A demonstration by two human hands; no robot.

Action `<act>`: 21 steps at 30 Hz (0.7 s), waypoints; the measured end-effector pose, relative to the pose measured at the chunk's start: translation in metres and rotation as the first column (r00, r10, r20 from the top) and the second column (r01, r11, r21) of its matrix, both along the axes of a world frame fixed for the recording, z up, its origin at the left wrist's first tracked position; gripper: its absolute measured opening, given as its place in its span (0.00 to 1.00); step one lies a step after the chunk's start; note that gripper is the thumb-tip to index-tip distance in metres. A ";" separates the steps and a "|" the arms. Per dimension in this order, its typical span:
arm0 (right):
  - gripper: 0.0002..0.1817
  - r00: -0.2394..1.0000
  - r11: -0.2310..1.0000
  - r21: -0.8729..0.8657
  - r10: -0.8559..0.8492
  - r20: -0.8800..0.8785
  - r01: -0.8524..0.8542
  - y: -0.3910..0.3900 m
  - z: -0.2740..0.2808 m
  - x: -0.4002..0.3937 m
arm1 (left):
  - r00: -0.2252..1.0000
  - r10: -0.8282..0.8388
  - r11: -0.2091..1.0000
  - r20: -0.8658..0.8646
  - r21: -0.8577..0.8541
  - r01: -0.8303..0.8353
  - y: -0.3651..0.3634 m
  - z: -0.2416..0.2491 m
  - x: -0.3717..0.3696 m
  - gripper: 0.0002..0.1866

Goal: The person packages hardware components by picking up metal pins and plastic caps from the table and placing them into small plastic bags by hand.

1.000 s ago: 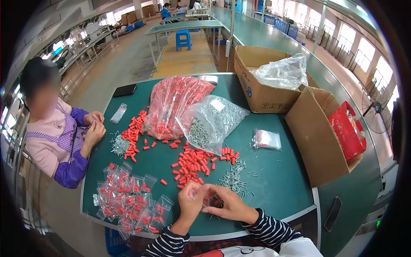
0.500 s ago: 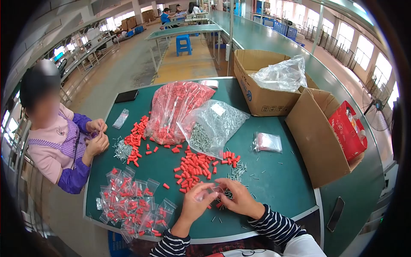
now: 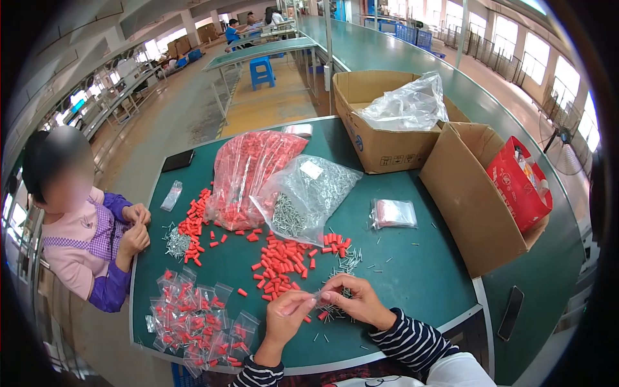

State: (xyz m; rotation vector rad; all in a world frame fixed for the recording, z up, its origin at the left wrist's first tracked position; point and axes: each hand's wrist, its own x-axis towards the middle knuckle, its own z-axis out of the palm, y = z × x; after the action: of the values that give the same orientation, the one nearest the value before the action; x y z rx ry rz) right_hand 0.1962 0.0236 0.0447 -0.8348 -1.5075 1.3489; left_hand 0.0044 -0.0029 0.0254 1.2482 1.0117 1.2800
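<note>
My left hand (image 3: pixel 287 319) and my right hand (image 3: pixel 356 300) meet near the front of the green table (image 3: pixel 412 284). Between their pinched fingertips is a small clear plastic bag (image 3: pixel 317 298). Just beyond them lies a heap of red plastic caps (image 3: pixel 280 261), with loose screws (image 3: pixel 348 261) to its right, partly hidden by my right hand. Filled small bags with red caps (image 3: pixel 193 316) are piled at the front left. Behind the heap rest a large bag of red caps (image 3: pixel 248 180) and a clear bag of screws (image 3: pixel 290 216).
A co-worker (image 3: pixel 84 226) sits at the left edge, hands together beside more caps and screws (image 3: pixel 175 242). Cardboard boxes (image 3: pixel 387 151) stand at the back right, one holding a red bag (image 3: pixel 516 184). A stack of empty bags (image 3: pixel 393 213) and a phone (image 3: pixel 510 313) lie at right.
My fingertips have closed together on the clear bag, which looked more spread out between them before. The whole view has shifted a little.
</note>
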 end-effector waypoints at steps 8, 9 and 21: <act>0.06 1.000 1.000 0.008 -0.027 -0.004 0.027 -0.001 0.001 0.002 | 0.999 0.026 0.998 0.043 -0.052 -0.024 -0.003 0.004 0.004 0.07; 0.06 1.000 0.999 0.021 -0.027 -0.003 0.028 -0.001 0.002 0.002 | 0.998 0.044 0.997 0.038 -0.060 -0.042 -0.003 0.005 0.005 0.07; 0.06 0.997 0.985 0.166 -0.054 0.055 0.045 0.002 0.003 0.009 | 0.991 0.032 0.998 0.131 0.047 -0.039 0.002 0.000 0.013 0.05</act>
State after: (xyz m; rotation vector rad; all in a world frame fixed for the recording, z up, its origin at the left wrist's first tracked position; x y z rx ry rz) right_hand 0.2052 0.0254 0.0476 -0.8076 -1.6097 1.1551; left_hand 0.0179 -0.0005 0.0256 1.1723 0.9173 1.4030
